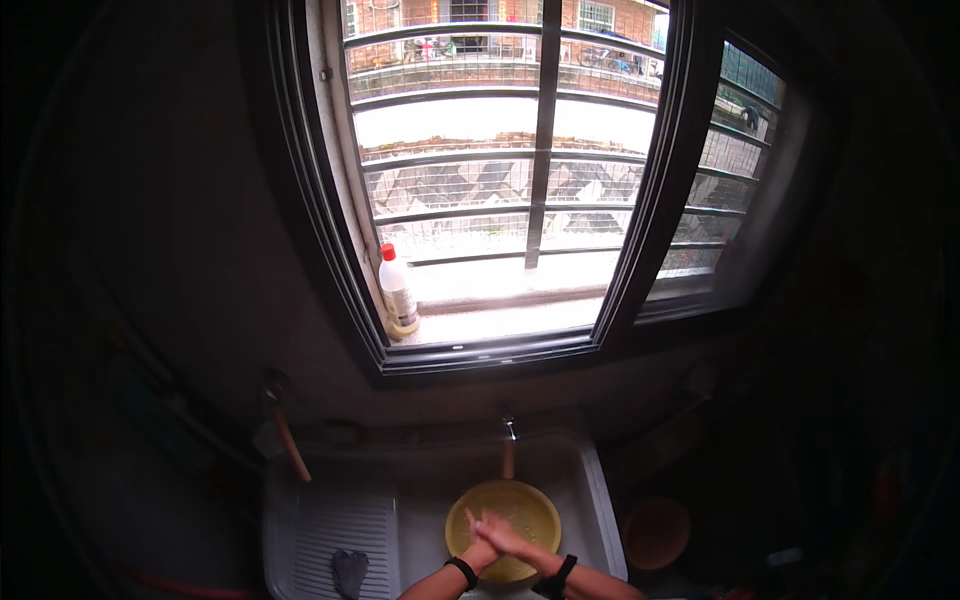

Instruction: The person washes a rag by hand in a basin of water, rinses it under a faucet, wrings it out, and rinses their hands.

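Note:
My left hand (478, 546) and my right hand (501, 530) are pressed together over a round yellow basin (555, 525) holding what looks like water. The right hand lies across the left palm, and a small pale spot shows between them; whether it is foam or an object, I cannot tell. A dark band circles each wrist. The basin stands in the bowl of a laundry sink (424, 517), below a metal tap (510, 427) with a short orange-brown hose (508, 459) pointing down at the basin.
A ribbed washboard (322, 517) forms the sink's left part, with a crumpled dark cloth (349, 573) on it. Another hose (291, 446) hangs from a tap at the left. A white bottle with a red cap (399, 296) stands on the windowsill. A reddish round basin (657, 532) is right of the sink.

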The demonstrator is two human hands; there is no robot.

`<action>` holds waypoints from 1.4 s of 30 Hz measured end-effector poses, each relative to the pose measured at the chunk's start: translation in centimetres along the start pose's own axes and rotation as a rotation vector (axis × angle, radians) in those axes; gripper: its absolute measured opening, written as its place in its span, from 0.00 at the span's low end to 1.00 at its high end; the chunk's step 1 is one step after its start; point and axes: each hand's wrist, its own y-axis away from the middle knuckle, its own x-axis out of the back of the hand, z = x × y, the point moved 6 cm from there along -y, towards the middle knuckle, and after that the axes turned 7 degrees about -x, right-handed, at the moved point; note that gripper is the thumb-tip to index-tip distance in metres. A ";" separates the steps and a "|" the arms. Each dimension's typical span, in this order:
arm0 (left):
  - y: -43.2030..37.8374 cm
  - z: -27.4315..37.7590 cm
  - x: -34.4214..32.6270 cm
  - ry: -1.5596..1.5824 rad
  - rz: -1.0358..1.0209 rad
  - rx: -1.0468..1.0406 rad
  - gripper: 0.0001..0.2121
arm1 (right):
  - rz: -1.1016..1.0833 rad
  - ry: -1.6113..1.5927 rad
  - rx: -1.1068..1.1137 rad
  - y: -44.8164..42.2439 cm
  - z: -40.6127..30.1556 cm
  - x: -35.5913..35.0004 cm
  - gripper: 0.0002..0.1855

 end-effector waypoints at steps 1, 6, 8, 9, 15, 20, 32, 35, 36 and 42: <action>-0.2 -0.2 0.0 0.000 0.002 0.003 0.25 | 0.092 0.064 0.099 0.9 -0.5 -0.8 0.39; -0.1 2.0 -2.2 -0.024 0.247 -0.220 0.23 | -0.209 -0.322 -0.091 -4.7 4.1 -1.6 0.40; -1.3 0.9 -4.5 0.113 0.337 -0.181 0.19 | 0.021 -0.074 0.034 -2.3 1.5 -1.9 0.39; -1.5 1.1 -4.1 0.119 0.332 -0.183 0.19 | 0.129 0.052 0.090 -1.8 1.2 -1.1 0.38; -0.7 3.3 -2.2 0.330 0.375 -0.197 0.18 | -0.215 -0.269 -0.265 -2.2 2.0 0.7 0.36; -0.7 3.8 -1.8 0.315 0.396 -0.185 0.18 | -0.065 -0.029 0.062 -0.4 0.5 -2.5 0.38; 2.6 1.0 0.3 0.196 0.427 -0.200 0.25 | -0.006 0.192 0.073 -4.4 2.3 -2.8 0.34; -0.4 0.8 -0.7 -0.037 0.230 -0.105 0.21 | -0.192 -0.159 -0.032 -7.2 3.8 -2.2 0.29; -0.2 0.8 -2.0 -0.130 0.197 -0.153 0.21 | -0.005 -0.536 -0.048 -7.4 4.9 -2.7 0.34; 2.8 0.9 -0.5 -0.148 -0.010 -0.185 0.22 | 0.621 -0.335 -0.531 -5.4 11.7 0.5 0.24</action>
